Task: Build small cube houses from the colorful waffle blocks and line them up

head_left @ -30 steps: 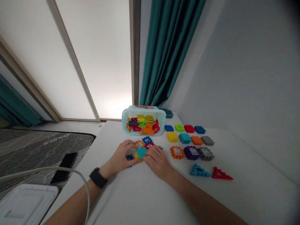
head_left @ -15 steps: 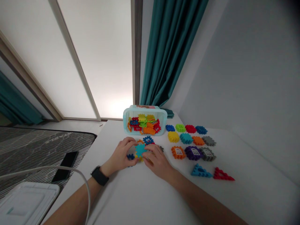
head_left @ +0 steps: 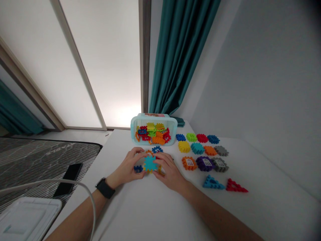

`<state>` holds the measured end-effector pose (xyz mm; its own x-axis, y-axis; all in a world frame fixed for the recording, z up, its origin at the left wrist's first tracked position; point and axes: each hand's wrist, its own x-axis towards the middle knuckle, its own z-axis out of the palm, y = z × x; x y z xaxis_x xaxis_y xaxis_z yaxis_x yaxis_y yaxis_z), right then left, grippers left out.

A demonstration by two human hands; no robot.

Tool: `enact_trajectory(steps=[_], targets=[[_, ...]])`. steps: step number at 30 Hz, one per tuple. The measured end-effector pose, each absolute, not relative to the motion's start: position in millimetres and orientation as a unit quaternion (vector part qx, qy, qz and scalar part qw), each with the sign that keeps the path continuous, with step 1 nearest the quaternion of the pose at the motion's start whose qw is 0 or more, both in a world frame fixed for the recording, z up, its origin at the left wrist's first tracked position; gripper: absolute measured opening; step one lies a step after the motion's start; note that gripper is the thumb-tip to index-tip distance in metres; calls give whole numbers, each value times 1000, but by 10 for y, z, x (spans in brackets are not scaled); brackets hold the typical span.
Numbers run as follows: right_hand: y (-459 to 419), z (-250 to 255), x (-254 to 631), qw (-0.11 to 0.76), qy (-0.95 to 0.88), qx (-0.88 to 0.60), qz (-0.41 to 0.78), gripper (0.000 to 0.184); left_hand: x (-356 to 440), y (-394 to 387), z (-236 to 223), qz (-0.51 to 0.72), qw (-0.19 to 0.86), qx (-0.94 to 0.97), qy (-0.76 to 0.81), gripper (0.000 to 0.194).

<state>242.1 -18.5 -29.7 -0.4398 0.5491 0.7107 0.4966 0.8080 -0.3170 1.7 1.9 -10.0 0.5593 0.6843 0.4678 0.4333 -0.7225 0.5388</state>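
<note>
Teal plastic waffle block [head_left: 150, 163], square with knobbly interlocking edges.

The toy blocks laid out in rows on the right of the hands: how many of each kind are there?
Plain bumpy blocks: 8
Window blocks: 3
Triangle blocks: 2
Total: 13
</note>
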Motion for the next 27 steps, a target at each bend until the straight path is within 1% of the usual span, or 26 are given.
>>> enact_trajectory(steps=[4,11,21,27], targets=[[-177,-281,2423,435,-845,-309,26,34,31,12,-87,342,175,861,333,67],[-177,-283,2423,442,-841,-312,13,32,47,10,-100,353,159,857,340,56],[-185,-284,2420,443,-838,-318,10,31,50,1,-79,343,125,860,357,54],[-169,-264,2421,459,-827,-325,-7,28,93,-27,-28,341,102,859,367,53]])
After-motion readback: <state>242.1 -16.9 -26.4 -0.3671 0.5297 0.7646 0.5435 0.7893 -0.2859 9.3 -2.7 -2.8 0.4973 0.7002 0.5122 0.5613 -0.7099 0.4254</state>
